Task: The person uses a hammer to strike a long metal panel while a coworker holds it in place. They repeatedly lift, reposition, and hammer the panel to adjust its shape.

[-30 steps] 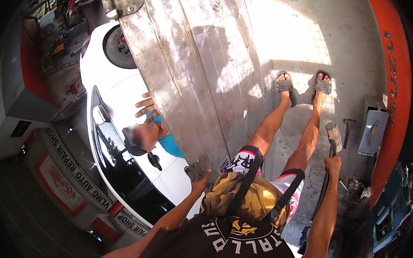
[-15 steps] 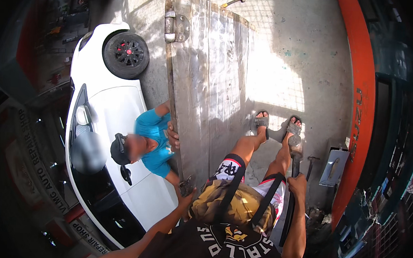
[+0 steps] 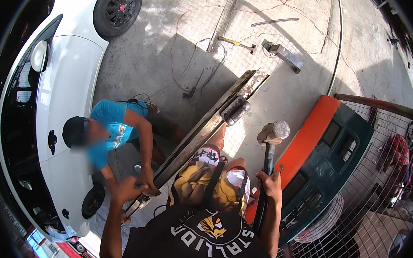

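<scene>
My right hand (image 3: 270, 186) grips the dark handle of a sledgehammer, its worn metal head (image 3: 274, 133) raised at my right. A long metal panel (image 3: 206, 129) stands on edge in front of me, slightly left, with a heavy cylindrical hinge (image 3: 235, 111) on it. My left hand (image 3: 129, 187) is lifted at the panel's near left, its fingers loosely bent and apart, with nothing visible in it. A co-worker in a blue shirt (image 3: 120, 125) and dark cap crouches beyond the panel; one of their hands (image 3: 151, 185) is on it, beside my left hand.
A white car (image 3: 64, 109) stands along the left. A green-and-orange vehicle panel (image 3: 337, 147) leans by a wire-mesh fence (image 3: 379, 189) at right. Ahead on the concrete lie a yellow-handled hammer (image 3: 236, 43), a grinder-like tool (image 3: 286, 55), metal bars and cables.
The view has swung forward over the panel, which appears edge-on. My left hand has left the metal piece it held at the panel's edge. The co-worker shows farther down-left; the sledgehammer stays gripped.
</scene>
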`<state>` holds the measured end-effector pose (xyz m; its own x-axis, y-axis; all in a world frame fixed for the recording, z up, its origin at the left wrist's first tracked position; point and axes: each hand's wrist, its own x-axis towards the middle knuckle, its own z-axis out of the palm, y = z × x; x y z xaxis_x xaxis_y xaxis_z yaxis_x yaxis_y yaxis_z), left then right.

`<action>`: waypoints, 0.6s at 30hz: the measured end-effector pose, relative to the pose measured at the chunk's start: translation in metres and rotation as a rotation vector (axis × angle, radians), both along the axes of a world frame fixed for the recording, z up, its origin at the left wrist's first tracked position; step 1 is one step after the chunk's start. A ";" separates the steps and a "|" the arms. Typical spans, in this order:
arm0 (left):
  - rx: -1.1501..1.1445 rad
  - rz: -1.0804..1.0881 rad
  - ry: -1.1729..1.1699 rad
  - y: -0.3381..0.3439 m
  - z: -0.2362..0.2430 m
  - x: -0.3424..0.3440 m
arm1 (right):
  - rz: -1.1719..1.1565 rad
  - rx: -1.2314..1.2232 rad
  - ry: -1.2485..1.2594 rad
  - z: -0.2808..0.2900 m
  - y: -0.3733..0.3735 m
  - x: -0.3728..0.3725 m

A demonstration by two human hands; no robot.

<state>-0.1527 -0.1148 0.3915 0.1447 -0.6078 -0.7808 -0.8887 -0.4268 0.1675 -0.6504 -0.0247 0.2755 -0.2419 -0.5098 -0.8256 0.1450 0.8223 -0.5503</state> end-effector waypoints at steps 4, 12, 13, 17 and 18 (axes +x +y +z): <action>-0.527 -0.320 0.352 -0.095 -0.019 -0.220 | 0.116 0.034 0.067 -0.003 -0.087 -0.011; -0.486 -0.389 0.444 -0.158 -0.148 -0.305 | 0.181 0.330 -0.028 -0.139 -0.141 -0.089; -0.458 -0.371 0.464 -0.159 -0.149 -0.301 | 0.240 0.372 -0.009 -0.158 -0.145 -0.098; -0.462 -0.321 0.510 -0.157 -0.155 -0.295 | 0.317 0.449 0.065 -0.235 -0.130 -0.127; -0.483 -0.310 0.513 -0.150 -0.155 -0.292 | 0.356 0.521 0.091 -0.244 -0.139 -0.132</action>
